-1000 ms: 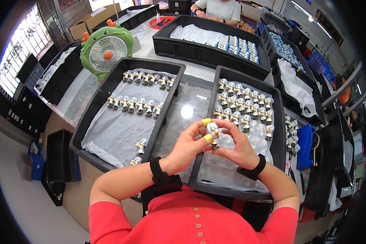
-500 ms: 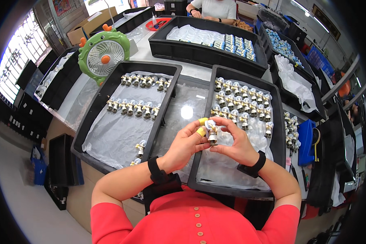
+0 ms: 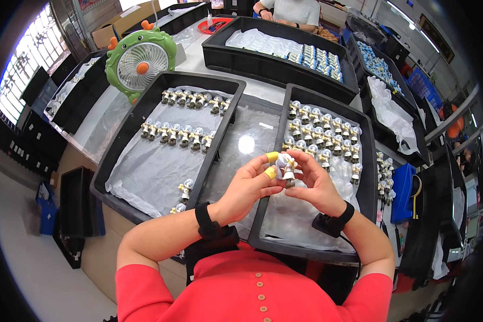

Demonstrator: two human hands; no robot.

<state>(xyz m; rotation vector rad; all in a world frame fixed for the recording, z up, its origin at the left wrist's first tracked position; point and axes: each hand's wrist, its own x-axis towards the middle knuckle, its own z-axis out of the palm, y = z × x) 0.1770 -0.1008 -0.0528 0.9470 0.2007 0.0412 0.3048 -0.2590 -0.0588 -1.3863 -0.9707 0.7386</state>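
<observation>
Between my two hands is a small toy figurine point(image 3: 288, 167), white with gold trim, a round helmet-like head and dark feet. My left hand point(image 3: 250, 185) pinches its head side with thumb and index finger, both wrapped in yellow tape. On its other side my right hand point(image 3: 316, 185) grips it with fingers and thumb. Both hands are above the near left part of the right black tray point(image 3: 367, 193), which holds rows of similar figurines point(image 3: 327, 131) on thin white lining. The left black tray point(image 3: 115, 150) holds two rows and a few near its right wall.
A green fan point(image 3: 140, 65) stands behind the left tray. Further back, a large black tray point(image 3: 273, 65) carries blue-and-white pieces, and a person point(image 3: 292, 12) sits beyond it. Right of my tray are more figurines point(image 3: 385, 174), a blue bin point(image 3: 403, 193) and stacked trays with white lining.
The figurine has shifted slightly right and tilted in my fingers. Both hands still hold it, and the view has moved a little.
</observation>
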